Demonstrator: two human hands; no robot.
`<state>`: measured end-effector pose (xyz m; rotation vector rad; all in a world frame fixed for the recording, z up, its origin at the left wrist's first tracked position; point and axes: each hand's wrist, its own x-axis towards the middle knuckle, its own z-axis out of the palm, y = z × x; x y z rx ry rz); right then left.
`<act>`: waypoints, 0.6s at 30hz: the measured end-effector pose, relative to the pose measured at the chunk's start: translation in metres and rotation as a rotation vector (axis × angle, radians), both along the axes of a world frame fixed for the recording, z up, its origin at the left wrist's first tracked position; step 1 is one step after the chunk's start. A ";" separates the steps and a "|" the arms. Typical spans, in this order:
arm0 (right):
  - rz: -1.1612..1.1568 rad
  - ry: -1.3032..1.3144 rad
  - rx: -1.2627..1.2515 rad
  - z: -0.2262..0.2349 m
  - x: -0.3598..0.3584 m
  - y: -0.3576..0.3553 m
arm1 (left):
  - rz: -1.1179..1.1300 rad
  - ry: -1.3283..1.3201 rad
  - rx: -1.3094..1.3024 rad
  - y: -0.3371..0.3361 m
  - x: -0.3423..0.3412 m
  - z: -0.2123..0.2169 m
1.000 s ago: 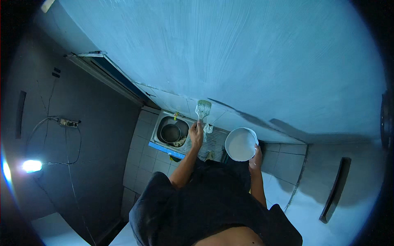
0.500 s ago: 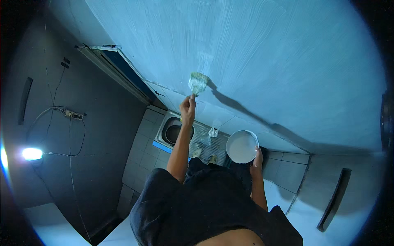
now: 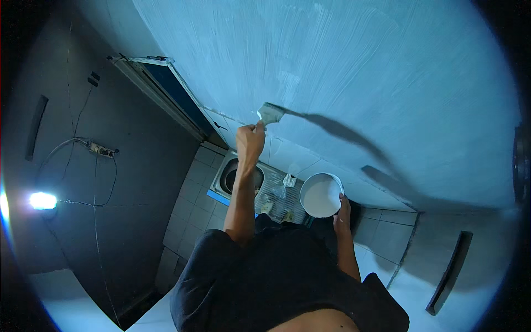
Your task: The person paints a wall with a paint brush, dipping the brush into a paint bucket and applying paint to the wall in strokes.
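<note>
The left hand (image 3: 250,139) is raised and closed around the handle of a paintbrush (image 3: 270,114), its bristles pressed flat to the streaked wall (image 3: 354,72) just above the knuckles — held so the wet tip meets the plaster. Below that forearm lies a metal sink (image 3: 239,178); what clutters its drainboard is too small to tell. Lower right, the right hand (image 3: 343,214) grips the near rim of a white paint bowl (image 3: 321,195), kept level — its fingers mostly hidden behind it.

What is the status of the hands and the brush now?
Left hand shut on brush, bristles against the wall. Right hand shut on bowl of white paint. Nothing in the way.
</note>
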<state>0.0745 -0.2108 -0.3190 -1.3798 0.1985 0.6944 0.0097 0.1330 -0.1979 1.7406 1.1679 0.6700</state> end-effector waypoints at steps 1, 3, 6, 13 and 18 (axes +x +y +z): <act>-0.080 -0.016 -0.068 -0.006 0.003 0.000 | -0.017 -0.055 -0.065 -0.008 0.002 0.034; -0.136 -0.021 -0.130 -0.007 -0.004 0.005 | 0.013 -0.208 -0.040 -0.011 -0.008 0.080; 0.024 -0.337 -0.065 -0.006 -0.009 0.004 | -0.023 -0.549 -0.040 -0.012 -0.014 0.118; -0.109 -0.015 -0.020 -0.008 -0.001 0.012 | -0.161 -0.592 -0.011 -0.011 0.010 0.047; 0.114 -0.311 -0.054 -0.013 0.005 -0.005 | -0.132 -0.381 -0.103 -0.024 0.006 -0.097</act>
